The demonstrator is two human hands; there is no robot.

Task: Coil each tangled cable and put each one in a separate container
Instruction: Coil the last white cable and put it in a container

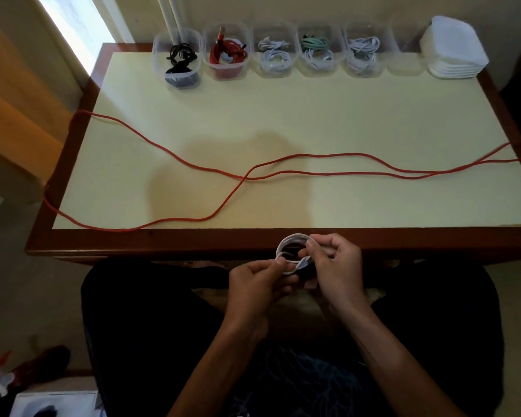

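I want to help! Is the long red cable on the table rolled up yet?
No. The long red cable lies spread across the table, hanging over both side edges.

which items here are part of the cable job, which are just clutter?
Job: white cable held in both hands; red cable on table; clear containers.
Clutter: lid stack, items on floor.

Red cable point(313, 164) ends beyond table edges

A single head-worn wide-angle camera looks forward and steeply down. It sits close above the hands point(298, 272), with the counter point(283, 115) stretching away beyond.
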